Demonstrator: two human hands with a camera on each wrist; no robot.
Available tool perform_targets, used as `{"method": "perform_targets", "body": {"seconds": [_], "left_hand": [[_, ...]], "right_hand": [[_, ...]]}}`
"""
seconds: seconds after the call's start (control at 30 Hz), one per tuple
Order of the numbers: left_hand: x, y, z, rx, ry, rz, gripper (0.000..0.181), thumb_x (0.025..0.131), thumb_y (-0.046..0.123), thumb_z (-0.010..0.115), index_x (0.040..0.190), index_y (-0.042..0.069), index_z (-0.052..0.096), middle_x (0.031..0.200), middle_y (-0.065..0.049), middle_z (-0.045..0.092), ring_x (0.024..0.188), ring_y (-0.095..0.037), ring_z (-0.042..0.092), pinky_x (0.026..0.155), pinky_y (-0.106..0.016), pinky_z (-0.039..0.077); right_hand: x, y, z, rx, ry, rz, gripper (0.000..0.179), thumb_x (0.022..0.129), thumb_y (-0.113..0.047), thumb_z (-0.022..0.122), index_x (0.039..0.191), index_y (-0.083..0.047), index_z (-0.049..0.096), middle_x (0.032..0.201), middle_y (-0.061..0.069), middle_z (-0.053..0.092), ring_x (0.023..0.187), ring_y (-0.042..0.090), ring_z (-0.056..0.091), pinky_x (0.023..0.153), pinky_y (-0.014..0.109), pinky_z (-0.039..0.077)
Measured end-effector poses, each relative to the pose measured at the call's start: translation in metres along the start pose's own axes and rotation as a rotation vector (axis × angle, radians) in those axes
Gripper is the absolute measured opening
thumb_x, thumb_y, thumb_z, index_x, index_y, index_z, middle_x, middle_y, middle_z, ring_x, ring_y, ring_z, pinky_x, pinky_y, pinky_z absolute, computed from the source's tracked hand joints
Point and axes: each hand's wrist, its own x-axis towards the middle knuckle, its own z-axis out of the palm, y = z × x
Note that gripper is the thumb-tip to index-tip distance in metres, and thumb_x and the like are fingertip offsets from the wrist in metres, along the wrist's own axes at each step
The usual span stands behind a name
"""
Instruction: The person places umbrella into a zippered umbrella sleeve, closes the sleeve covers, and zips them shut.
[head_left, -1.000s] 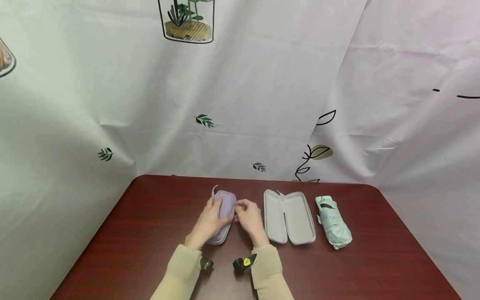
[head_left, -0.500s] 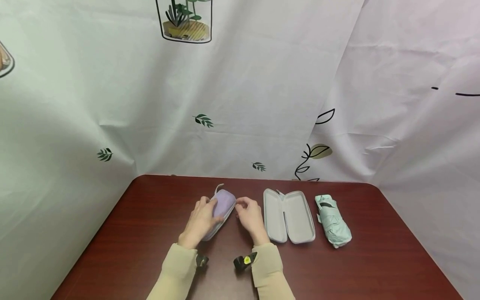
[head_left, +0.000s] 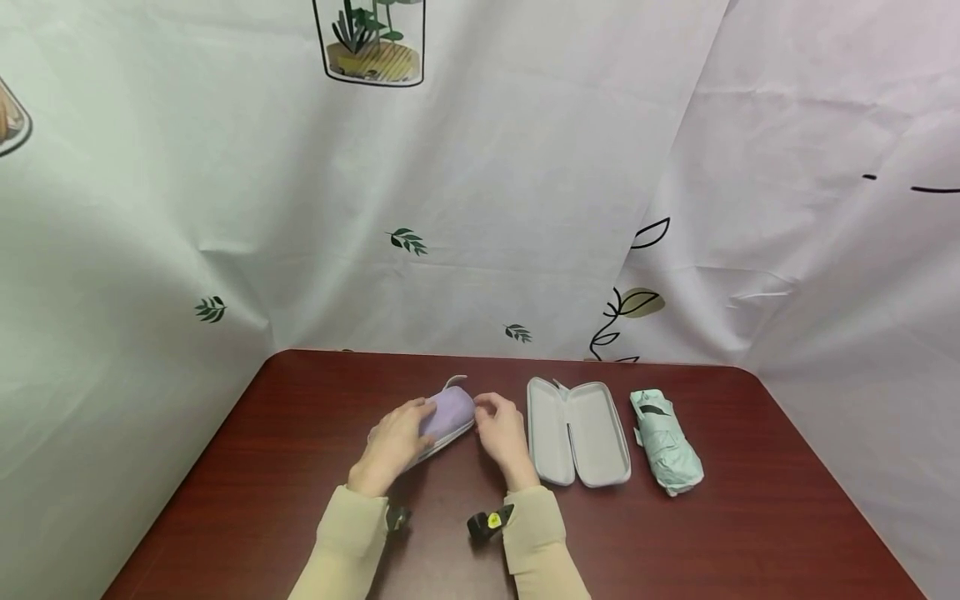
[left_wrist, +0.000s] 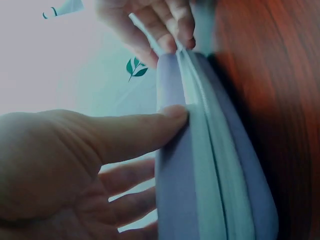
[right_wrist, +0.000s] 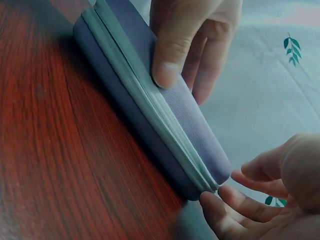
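A lilac zip case [head_left: 448, 410] with a pale zip band sits tilted on the table. My left hand [head_left: 392, 440] grips it, the thumb on the near side and the other fingers across the far side. At the case's far right end, my right hand [head_left: 501, 429] has its fingertips together on the end of the zip [right_wrist: 214, 187]. They seem to pinch the zipper pull, which is mostly hidden. Along the side facing the right wrist view, the zip looks closed. A pale wrist strap [head_left: 454, 380] sticks up from the case's far end.
To the right lies a light grey case [head_left: 597, 437], unzipped and spread flat. Beyond it is a folded mint-green umbrella [head_left: 667, 442]. The brown table [head_left: 720, 542] ends at a printed white curtain [head_left: 480, 167] behind.
The lilac case has turned clockwise, its near end swinging left and its strap end moving right. My left hand has shifted left with it. My right hand stays almost in place.
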Motion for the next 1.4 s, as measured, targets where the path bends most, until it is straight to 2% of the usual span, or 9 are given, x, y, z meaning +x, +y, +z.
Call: {"method": "perform_targets", "body": {"seconds": [0.1,0.23,0.37,0.6,0.73,0.83,1.07,1.23,1.4], "left_hand": [[-0.002,-0.002,-0.004,0.001,0.005,0.063,0.048,0.081,0.004,0.077,0.127,0.002,0.063,0.132,-0.021,0.057,0.121,-0.04,0.053,0.096,-0.055,0.043],[-0.004,-0.005,-0.008,-0.026,-0.039,0.126,0.049,0.08,-0.007,0.069,0.128,-0.004,0.059,0.134,-0.024,0.054,0.127,-0.045,0.046,0.104,-0.055,0.034],[-0.005,-0.01,-0.011,-0.06,-0.099,0.15,0.052,0.08,-0.012,0.063,0.131,-0.004,0.055,0.139,-0.024,0.05,0.132,-0.045,0.04,0.108,-0.056,0.028],[-0.003,-0.018,-0.013,-0.086,-0.132,0.176,0.06,0.074,-0.019,0.051,0.132,-0.002,0.055,0.14,-0.021,0.051,0.134,-0.045,0.037,0.108,-0.057,0.027],[-0.002,-0.02,-0.013,-0.072,-0.145,0.185,0.062,0.072,-0.021,0.049,0.131,-0.001,0.056,0.139,-0.02,0.052,0.134,-0.044,0.037,0.108,-0.059,0.024],[-0.003,-0.021,-0.013,-0.056,-0.144,0.187,0.063,0.07,-0.022,0.05,0.129,0.002,0.058,0.137,-0.019,0.054,0.135,-0.042,0.038,0.107,-0.062,0.023],[-0.002,-0.023,-0.014,-0.037,-0.122,0.195,0.061,0.068,-0.023,0.053,0.122,0.006,0.061,0.133,-0.017,0.058,0.134,-0.041,0.039,0.108,-0.061,0.023],[0.0,-0.027,-0.012,-0.049,-0.08,0.209,0.059,0.068,-0.024,0.051,0.116,0.007,0.064,0.128,-0.016,0.061,0.133,-0.04,0.042,0.107,-0.061,0.025],[0.001,-0.03,-0.01,-0.05,-0.054,0.241,0.056,0.068,-0.024,0.047,0.111,0.007,0.064,0.124,-0.015,0.063,0.13,-0.041,0.045,0.106,-0.062,0.026]], "right_hand": [[0.001,0.001,0.0,-0.017,0.004,0.001,0.018,0.092,-0.004,0.057,0.102,-0.004,0.072,0.072,0.002,0.066,0.061,0.01,0.06,0.063,0.033,0.048],[0.001,0.003,0.0,-0.053,-0.008,-0.008,0.019,0.094,-0.004,0.054,0.1,-0.005,0.072,0.074,0.002,0.065,0.066,0.014,0.058,0.068,0.036,0.048],[0.001,0.004,0.0,-0.088,-0.032,-0.029,0.019,0.095,-0.004,0.054,0.1,-0.007,0.072,0.087,0.005,0.068,0.077,0.019,0.058,0.074,0.04,0.048],[0.0,0.006,-0.001,-0.146,-0.107,-0.059,0.02,0.097,-0.004,0.054,0.104,-0.009,0.072,0.1,0.006,0.07,0.088,0.021,0.06,0.08,0.042,0.048],[0.0,0.006,-0.001,-0.193,-0.167,-0.074,0.022,0.096,-0.003,0.054,0.106,-0.011,0.072,0.101,0.006,0.069,0.084,0.02,0.059,0.077,0.041,0.047],[-0.001,0.005,-0.002,-0.21,-0.199,-0.082,0.023,0.096,-0.002,0.054,0.105,-0.011,0.072,0.098,0.005,0.069,0.08,0.019,0.056,0.074,0.039,0.046],[-0.001,0.007,-0.004,-0.307,-0.272,-0.173,0.022,0.091,0.0,0.057,0.097,-0.013,0.074,0.097,0.001,0.07,0.092,0.021,0.062,0.081,0.04,0.048],[-0.001,0.007,-0.006,-0.349,-0.333,-0.25,0.017,0.088,0.001,0.062,0.095,-0.01,0.073,0.086,0.0,0.067,0.078,0.017,0.058,0.073,0.033,0.047],[-0.002,0.006,-0.005,-0.335,-0.32,-0.233,0.014,0.089,-0.001,0.063,0.093,-0.012,0.072,0.087,-0.002,0.066,0.076,0.015,0.055,0.071,0.032,0.045]]}}
